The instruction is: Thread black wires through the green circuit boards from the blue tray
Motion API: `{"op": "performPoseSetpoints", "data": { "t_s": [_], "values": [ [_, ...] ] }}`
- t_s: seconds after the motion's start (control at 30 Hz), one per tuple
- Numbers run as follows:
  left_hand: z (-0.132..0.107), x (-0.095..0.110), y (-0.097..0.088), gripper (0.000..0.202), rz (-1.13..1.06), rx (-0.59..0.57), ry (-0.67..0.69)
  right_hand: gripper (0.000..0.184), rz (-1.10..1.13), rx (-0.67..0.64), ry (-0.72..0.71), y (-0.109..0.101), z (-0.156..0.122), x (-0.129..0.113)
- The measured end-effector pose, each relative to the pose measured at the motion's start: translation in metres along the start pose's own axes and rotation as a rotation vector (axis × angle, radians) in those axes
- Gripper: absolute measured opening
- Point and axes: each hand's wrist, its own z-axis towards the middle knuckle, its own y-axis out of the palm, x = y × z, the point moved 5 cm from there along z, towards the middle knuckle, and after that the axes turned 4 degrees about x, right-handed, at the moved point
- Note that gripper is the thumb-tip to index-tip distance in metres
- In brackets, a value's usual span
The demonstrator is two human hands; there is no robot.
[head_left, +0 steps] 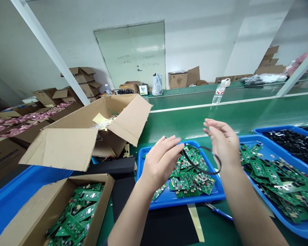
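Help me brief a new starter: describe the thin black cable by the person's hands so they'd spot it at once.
On the green workbench, find the blue plastic tray heaped with green circuit boards. Above them, a thin black cable curves between the left hand and right hand, held up rather than lying among the boards.

Bright even light | soft shadows | glare on door (130, 54) | edges warped

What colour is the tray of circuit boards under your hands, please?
The tray is bright blue in the head view.
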Motion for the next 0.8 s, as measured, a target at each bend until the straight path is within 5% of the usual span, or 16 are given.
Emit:
{"op": "performPoseSetpoints", "data": {
  "t_s": [0.1, 0.23, 0.3, 0.8],
  "values": [
    [-0.002, -0.001, 0.002, 0.035, 0.007, 0.018, 0.016, 0.011, -0.168, -0.205, -0.127, 0.004, -0.014, -0.031],
    [0.000, -0.001, 0.000, 0.033, -0.037, 0.074, 0.002, 0.020, -0.467, -0.721, 0.015, 0.025, -0.043, -0.043],
    [0.001, -0.001, -0.002, 0.030, -0.044, 0.099, 0.000, 0.027, -0.520, -0.845, 0.062, 0.031, -0.052, -0.042],
    [0.001, 0.001, -0.007, 0.036, -0.051, 0.176, -0.051, 0.032, -0.129, -0.902, 0.275, 0.045, -0.068, -0.046]
  ]
}}
